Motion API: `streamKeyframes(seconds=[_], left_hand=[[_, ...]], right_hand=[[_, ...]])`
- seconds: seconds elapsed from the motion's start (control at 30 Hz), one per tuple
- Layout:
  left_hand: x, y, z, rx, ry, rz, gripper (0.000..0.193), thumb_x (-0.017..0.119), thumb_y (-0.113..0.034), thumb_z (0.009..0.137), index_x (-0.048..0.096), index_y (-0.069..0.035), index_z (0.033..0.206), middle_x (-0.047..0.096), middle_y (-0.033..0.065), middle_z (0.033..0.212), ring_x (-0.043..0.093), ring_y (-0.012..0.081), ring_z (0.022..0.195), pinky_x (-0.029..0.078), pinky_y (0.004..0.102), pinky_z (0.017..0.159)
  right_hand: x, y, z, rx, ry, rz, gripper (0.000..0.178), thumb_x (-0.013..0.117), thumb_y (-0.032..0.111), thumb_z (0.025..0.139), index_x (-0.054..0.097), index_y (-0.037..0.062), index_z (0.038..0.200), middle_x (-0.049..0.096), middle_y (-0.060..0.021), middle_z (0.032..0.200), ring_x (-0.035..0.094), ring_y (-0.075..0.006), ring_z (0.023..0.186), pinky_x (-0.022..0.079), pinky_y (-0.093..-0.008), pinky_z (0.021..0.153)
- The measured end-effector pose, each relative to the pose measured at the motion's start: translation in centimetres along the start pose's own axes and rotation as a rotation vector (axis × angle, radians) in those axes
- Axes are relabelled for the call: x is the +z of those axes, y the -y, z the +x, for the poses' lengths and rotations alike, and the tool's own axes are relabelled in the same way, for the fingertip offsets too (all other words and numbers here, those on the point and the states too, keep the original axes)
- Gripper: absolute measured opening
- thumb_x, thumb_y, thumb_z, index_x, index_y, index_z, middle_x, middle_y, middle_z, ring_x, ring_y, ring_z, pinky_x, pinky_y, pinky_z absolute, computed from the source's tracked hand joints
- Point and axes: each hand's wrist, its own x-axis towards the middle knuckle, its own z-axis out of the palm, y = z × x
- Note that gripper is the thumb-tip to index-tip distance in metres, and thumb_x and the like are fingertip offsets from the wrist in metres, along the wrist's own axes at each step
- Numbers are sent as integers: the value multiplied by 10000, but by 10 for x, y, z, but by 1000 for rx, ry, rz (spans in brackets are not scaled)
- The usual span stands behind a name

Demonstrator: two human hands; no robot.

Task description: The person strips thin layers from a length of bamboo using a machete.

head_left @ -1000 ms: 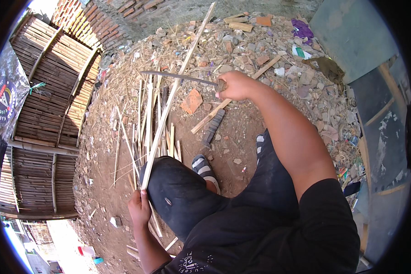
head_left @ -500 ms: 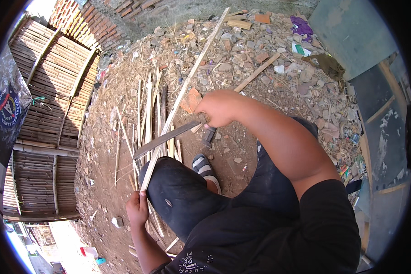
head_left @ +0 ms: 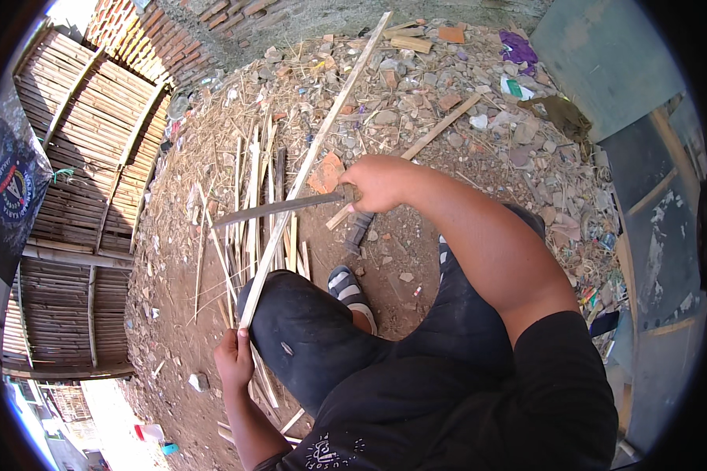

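My left hand (head_left: 234,359) is closed around the near end of a long, pale bamboo strip (head_left: 322,141). The strip slants away to the upper right, passing along the side of my bent left knee (head_left: 279,314). In my right hand (head_left: 373,184) is the handle of a machete; fingers cover most of it. The long dark machete blade (head_left: 271,209) points left and crosses the strip above the knee. Whether the edge touches or bites into the strip, I cannot tell.
Several split strips (head_left: 255,188) lie on the dirt beyond my left knee. A broken orange tile (head_left: 327,173) and a short dark object (head_left: 359,232) are near my right hand. Rubble (head_left: 448,118) spreads ahead. A bamboo-slat panel (head_left: 86,157) stands left, grey boards (head_left: 613,63) right.
The machete's tip has swung farther from me, so the blade lies more nearly level and crosses the strip higher up. My left hand and the strip have hardly moved.
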Motion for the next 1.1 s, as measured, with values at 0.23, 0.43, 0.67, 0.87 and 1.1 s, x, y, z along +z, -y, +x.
streamKeyframes(seconds=[0.23, 0.43, 0.67, 0.87, 1.1], left_hand=[[5, 5, -5, 55, -54, -31, 469, 574, -344, 1070, 494, -6, 754, 452, 121, 584, 422, 159, 576, 377, 385, 537], [3, -10, -5, 22, -17, -60, 481, 559, -367, 1075, 508, 0, 767, 460, 110, 585, 431, 162, 581, 385, 386, 539], [-1, -5, -6, -2, 16, 24, 472, 533, -364, 1093, 505, -8, 784, 455, 72, 613, 425, 131, 619, 384, 357, 561], [-2, -6, -8, 50, -36, 131, 479, 553, -385, 1075, 514, -15, 774, 488, 131, 596, 474, 227, 574, 402, 399, 550], [3, -10, -4, 63, -47, 90, 483, 542, -384, 1084, 504, -16, 773, 471, 110, 585, 451, 178, 559, 382, 385, 533]], right_hand=[[-16, -8, -8, 45, -29, -61, 524, 804, 340, 826, 694, 121, 1288, 737, -174, 1081, 703, -362, 1051, 558, -469, 900], [-23, -59, -3, 284, -306, 174, 567, 805, 374, 849, 676, 20, 1273, 724, -233, 1071, 702, -396, 1024, 545, -448, 894], [9, 9, 1, -33, -12, -35, 461, 787, 325, 849, 701, 90, 1235, 732, -202, 1023, 703, -408, 1004, 552, -495, 876], [-2, 14, 2, 33, 92, -145, 546, 793, 345, 838, 673, 180, 1344, 730, -157, 1146, 702, -361, 1077, 568, -472, 899], [-4, -70, 9, 294, -407, 102, 511, 794, 360, 838, 693, 61, 1239, 730, -203, 1066, 704, -368, 1054, 557, -452, 895]])
